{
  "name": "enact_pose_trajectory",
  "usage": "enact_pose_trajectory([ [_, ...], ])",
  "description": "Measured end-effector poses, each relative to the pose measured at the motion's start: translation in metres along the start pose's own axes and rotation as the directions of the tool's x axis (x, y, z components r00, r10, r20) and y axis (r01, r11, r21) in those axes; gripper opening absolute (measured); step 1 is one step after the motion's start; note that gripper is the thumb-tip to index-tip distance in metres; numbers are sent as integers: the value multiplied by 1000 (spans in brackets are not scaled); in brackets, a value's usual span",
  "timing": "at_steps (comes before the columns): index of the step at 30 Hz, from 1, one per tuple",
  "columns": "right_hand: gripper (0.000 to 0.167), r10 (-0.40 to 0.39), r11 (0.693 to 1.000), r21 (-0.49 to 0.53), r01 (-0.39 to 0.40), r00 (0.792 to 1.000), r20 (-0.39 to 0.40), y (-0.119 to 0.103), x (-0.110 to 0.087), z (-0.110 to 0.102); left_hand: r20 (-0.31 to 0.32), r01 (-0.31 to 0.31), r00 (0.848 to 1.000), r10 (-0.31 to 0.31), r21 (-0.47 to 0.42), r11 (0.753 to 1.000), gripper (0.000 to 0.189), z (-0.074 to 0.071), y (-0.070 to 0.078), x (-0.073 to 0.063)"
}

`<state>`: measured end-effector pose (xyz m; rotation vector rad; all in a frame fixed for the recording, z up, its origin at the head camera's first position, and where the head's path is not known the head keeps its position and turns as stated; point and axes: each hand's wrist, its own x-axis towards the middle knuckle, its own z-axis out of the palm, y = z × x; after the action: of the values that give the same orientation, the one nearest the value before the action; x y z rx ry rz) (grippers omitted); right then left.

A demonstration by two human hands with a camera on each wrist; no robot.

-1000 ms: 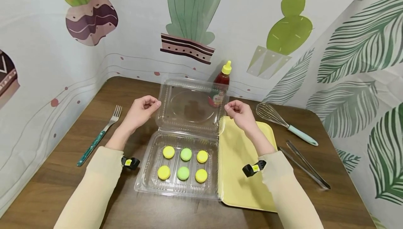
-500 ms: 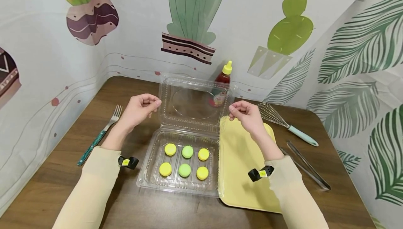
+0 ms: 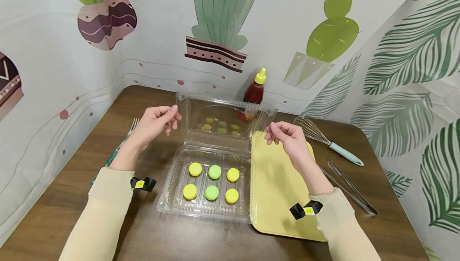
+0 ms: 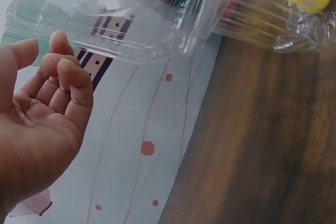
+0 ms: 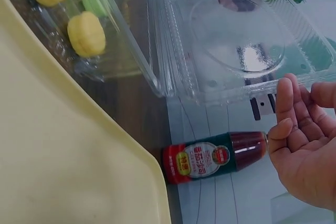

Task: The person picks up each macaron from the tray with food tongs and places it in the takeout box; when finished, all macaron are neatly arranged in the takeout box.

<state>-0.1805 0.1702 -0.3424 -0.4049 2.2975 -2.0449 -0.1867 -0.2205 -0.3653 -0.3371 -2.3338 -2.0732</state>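
Observation:
A clear plastic clamshell container (image 3: 169,197) lies with its lid (image 3: 219,137) raised on the table. Several yellow and green macarons (image 3: 211,192) sit in its base in two rows. My left hand (image 3: 152,123) pinches the lid's left edge near the upper corner, its other fingers curled loosely. At the opposite edge, my right hand (image 3: 291,139) holds the lid between thumb and fingertips. The left wrist view shows the left hand (image 4: 50,98) at the lid's rim; in the right wrist view the right hand's fingertips (image 5: 286,85) meet the rim.
A yellow tray (image 3: 276,205) lies right of the container, partly under the right forearm. Behind the lid stands a red sauce bottle (image 3: 253,93). A whisk (image 3: 330,143) and metal tongs (image 3: 352,187) lie at right. A fork (image 3: 133,125) is partly hidden by the left arm.
The lid has tilted forward toward the base, and macaron reflections now show in it. My left hand has shifted slightly left, my right hand slightly right and nearer.

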Motion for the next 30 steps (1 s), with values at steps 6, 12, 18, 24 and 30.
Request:
enact_pose_trajectory([
  [6,21,-7,997,73,4,999,42,-1,-9,4,33,17,999,-19,50,999,36,-5,6,-8],
  [12,19,-47,997,65,42,996,75,1,-21,3,139,3,990,-17,100,995,25,-13,7,-19],
  [18,17,-75,997,45,70,990,123,4,-36,3,232,-56,973,16,167,984,15,-18,7,-33],
  [24,11,-111,993,53,103,976,189,8,-53,1,294,-70,956,6,210,975,12,-18,8,-49],
  [30,14,-132,991,38,127,961,242,10,-65,1,290,-60,957,-16,250,966,10,-15,8,-67],
])
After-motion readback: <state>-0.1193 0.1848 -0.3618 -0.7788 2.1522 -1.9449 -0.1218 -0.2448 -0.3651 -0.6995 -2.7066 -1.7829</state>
